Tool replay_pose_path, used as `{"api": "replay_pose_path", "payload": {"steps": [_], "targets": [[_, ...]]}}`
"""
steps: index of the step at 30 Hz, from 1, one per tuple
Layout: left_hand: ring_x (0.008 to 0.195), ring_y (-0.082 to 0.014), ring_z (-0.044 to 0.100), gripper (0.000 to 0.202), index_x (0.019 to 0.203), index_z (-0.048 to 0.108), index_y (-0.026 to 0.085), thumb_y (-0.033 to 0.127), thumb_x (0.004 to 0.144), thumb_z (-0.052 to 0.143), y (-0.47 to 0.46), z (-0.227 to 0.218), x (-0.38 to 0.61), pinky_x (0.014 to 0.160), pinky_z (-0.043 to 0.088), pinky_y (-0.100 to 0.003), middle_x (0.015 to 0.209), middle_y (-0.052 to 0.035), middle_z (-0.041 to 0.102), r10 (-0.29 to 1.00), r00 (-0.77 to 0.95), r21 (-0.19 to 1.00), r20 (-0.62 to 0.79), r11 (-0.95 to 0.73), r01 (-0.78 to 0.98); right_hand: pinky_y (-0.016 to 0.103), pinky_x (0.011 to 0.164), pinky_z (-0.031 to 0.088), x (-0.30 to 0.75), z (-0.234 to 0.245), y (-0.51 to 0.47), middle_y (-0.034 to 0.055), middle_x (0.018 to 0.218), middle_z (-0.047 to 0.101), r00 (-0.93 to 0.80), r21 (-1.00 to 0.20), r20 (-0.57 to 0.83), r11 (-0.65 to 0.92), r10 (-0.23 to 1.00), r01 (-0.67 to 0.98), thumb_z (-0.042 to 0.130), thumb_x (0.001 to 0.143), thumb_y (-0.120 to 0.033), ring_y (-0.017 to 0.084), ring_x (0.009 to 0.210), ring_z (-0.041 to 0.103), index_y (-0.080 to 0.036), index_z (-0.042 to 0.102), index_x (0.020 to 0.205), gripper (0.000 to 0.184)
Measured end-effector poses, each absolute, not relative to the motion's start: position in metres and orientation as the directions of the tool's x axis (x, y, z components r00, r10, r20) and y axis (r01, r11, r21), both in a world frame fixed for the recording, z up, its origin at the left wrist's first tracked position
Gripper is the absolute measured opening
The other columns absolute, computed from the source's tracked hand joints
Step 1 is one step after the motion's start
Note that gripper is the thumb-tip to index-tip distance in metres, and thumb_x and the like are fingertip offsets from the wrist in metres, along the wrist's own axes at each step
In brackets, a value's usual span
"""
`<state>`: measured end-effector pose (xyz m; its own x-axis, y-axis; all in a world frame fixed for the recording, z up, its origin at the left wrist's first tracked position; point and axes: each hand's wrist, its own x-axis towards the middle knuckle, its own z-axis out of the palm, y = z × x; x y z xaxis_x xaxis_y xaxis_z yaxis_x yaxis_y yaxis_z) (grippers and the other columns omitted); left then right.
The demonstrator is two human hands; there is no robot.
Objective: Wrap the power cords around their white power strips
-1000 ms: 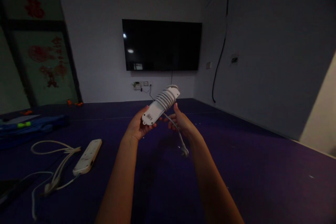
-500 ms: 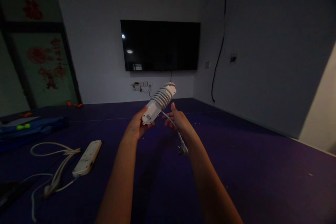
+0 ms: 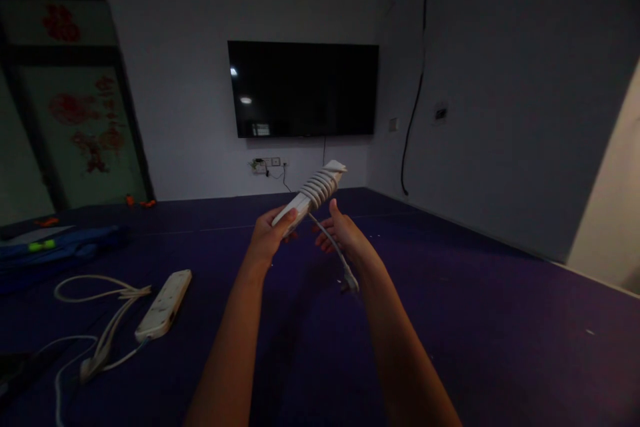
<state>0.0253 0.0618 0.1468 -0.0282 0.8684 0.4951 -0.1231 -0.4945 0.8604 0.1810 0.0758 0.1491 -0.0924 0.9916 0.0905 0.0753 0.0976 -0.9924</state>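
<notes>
My left hand [image 3: 267, 235] is closed around the near end of a white power strip [image 3: 294, 209], held up in the air and tilted with its far end up to the right. A pale cord [image 3: 320, 188] is wound in several turns around the strip's far half. From the coil the cord's loose end hangs down to the right, with a plug [image 3: 349, 280] at its tip near my right wrist. My right hand [image 3: 345, 235] is beside the hanging cord, thumb up and fingers apart, holding nothing that I can see.
A second white power strip [image 3: 164, 305] lies on the purple surface [image 3: 490, 340] at left, its bundled cord [image 3: 117, 320] beside it. Blue cloth [image 3: 75, 243] lies behind. A television [image 3: 305, 90] hangs on the far wall, and a black cable [image 3: 416, 113] dangles at right.
The wound power strip has turned in my left hand, from its flat labelled face towards its narrow side, and moved slightly right. My right hand stays open beside the cord.
</notes>
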Motion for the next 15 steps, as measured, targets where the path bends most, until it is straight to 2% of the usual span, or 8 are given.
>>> {"api": "replay_pose_path", "payload": {"steps": [4, 7, 9, 11, 13, 15], "targets": [[0.044, -0.0078, 0.047, 0.042, 0.094, 0.069, 0.012, 0.042, 0.066, 0.069, 0.063, 0.147, 0.021, 0.043, 0.034, -0.018, 0.052, 0.0025, 0.057, 0.821, -0.100, 0.824, 0.562, -0.566, -0.011, 0.020, 0.033, 0.025, 0.186, 0.146, 0.081, 0.0015, 0.039, 0.047, -0.074, -0.980, 0.174, 0.179, 0.982, 0.081, 0.014, 0.082, -0.072, 0.007, 0.030, 0.037, -0.010, 0.064, 0.062, 0.082], [0.053, -0.0103, 0.053, 0.042, 0.099, 0.068, 0.013, 0.038, 0.065, 0.071, 0.063, 0.147, 0.019, 0.048, 0.039, -0.019, 0.064, -0.0004, 0.064, 0.796, -0.127, 0.804, 0.591, -0.594, 0.025, 0.020, 0.034, 0.020, 0.185, 0.145, 0.082, -0.0012, 0.040, 0.045, -0.047, -0.972, 0.226, 0.228, 0.973, 0.059, 0.018, 0.082, -0.071, 0.005, 0.029, 0.030, -0.010, 0.065, 0.066, 0.079], [0.069, -0.0146, 0.060, 0.043, 0.102, 0.067, 0.015, 0.035, 0.065, 0.072, 0.062, 0.146, 0.019, 0.060, 0.044, -0.021, 0.079, -0.0038, 0.068, 0.769, -0.131, 0.780, 0.625, -0.622, 0.070, 0.021, 0.035, 0.020, 0.182, 0.146, 0.082, -0.0015, 0.041, 0.045, -0.036, -0.970, 0.235, 0.237, 0.971, 0.064, 0.020, 0.083, -0.070, 0.005, 0.030, 0.029, -0.010, 0.065, 0.067, 0.077], [0.090, -0.0191, 0.061, 0.044, 0.105, 0.066, 0.017, 0.034, 0.065, 0.071, 0.063, 0.145, 0.022, 0.076, 0.046, -0.025, 0.097, -0.0065, 0.068, 0.734, -0.123, 0.744, 0.668, -0.655, 0.130, 0.021, 0.036, 0.021, 0.179, 0.146, 0.082, -0.0012, 0.041, 0.046, -0.023, -0.964, 0.254, 0.255, 0.967, 0.072, 0.022, 0.083, -0.070, 0.005, 0.031, 0.031, -0.010, 0.065, 0.067, 0.075], [0.104, -0.0220, 0.057, 0.045, 0.107, 0.065, 0.018, 0.034, 0.067, 0.071, 0.065, 0.142, 0.025, 0.089, 0.042, -0.030, 0.109, -0.0082, 0.065, 0.701, -0.111, 0.709, 0.704, -0.685, 0.170, 0.021, 0.037, 0.024, 0.177, 0.146, 0.081, -0.0007, 0.042, 0.047, -0.007, -0.957, 0.281, 0.281, 0.960, 0.075, 0.023, 0.082, -0.071, 0.006, 0.032, 0.033, -0.011, 0.065, 0.067, 0.075], [0.110, -0.0238, 0.054, 0.046, 0.109, 0.063, 0.019, 0.034, 0.067, 0.071, 0.068, 0.139, 0.027, 0.096, 0.038, -0.033, 0.115, -0.0095, 0.062, 0.667, -0.101, 0.671, 0.738, -0.712, 0.208, 0.021, 0.039, 0.026, 0.176, 0.145, 0.082, -0.0002, 0.042, 0.048, 0.012, -0.950, 0.305, 0.304, 0.952, 0.071, 0.024, 0.081, -0.072, 0.006, 0.034, 0.034, -0.011, 0.065, 0.067, 0.075]]}}
